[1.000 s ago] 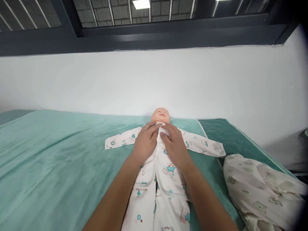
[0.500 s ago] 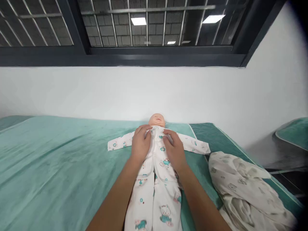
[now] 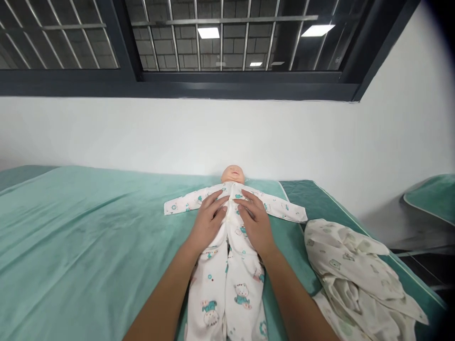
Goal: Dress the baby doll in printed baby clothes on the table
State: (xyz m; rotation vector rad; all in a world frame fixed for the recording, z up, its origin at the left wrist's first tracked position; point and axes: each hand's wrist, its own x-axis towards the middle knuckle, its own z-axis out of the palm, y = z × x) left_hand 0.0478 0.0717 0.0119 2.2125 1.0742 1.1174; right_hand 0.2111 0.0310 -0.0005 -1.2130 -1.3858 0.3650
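A baby doll (image 3: 233, 174) lies on its back with its head toward the wall. It is dressed in a white baby outfit (image 3: 245, 289) printed with small teal and pink animals, and its sleeves spread out to both sides. My left hand (image 3: 209, 220) rests on the left side of the outfit's chest, fingers stretched toward the middle. On the right side of the chest lies my right hand (image 3: 255, 222), its fingers also extended and apart. Both hands touch the cloth near the front seam. The palms hide parts of the top's sides.
A teal cover (image 3: 88, 246) spreads over the surface under the doll. To the right sits a crumpled white printed cloth (image 3: 355, 279). Behind stand a white wall (image 3: 227, 137) and a barred window with a dark frame (image 3: 241, 90). Another teal padded edge (image 3: 432, 196) shows at far right.
Both hands have slid slightly down the chest toward me, with fingers straighter and nearer the front seam. The sleeve ends have shifted a little inward. The camera view has moved slightly.
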